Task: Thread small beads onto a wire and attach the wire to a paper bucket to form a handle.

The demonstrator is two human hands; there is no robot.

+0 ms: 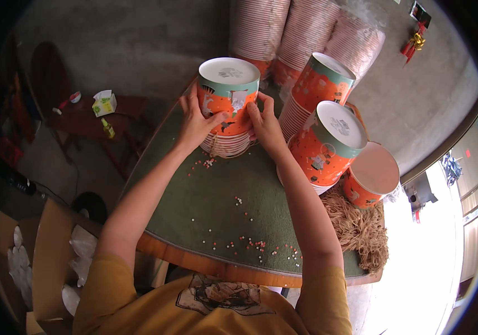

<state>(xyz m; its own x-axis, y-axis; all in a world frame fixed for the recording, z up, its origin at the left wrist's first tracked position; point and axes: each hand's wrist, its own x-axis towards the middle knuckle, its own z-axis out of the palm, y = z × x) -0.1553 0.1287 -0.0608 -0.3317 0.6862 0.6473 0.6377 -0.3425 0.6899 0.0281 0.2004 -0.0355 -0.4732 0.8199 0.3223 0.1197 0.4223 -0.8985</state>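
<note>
You are looking down at a round table (216, 206) covered in green felt, with your two bare forearms reaching across it. Your left hand (197, 120) and right hand (264, 125) press against opposite sides of a stack of upturned orange paper cups (229, 97) at the far edge of the table. Both hands are partly curled, fingers and thumbs wrapped around the top cup's wall, gripping it from either side. The stack's white rims fan out just below your palms.

To your right, three more stacks of the same orange cups (328, 139) lean close together, touching one another, near your right forearm. Behind them, tall sleeves of stacked cups wrapped in clear plastic (306, 33) rest against the concrete wall. A heap of tan twine (359, 226) lies on the table's right edge, just beside your right elbow. Small pink and white beads (250, 243) are scattered over the felt between your arms.

Off to the left, a dark red side table (93, 120) holds a small tissue box (105, 103). Open cardboard boxes (49, 257) sit by your left elbow.
</note>
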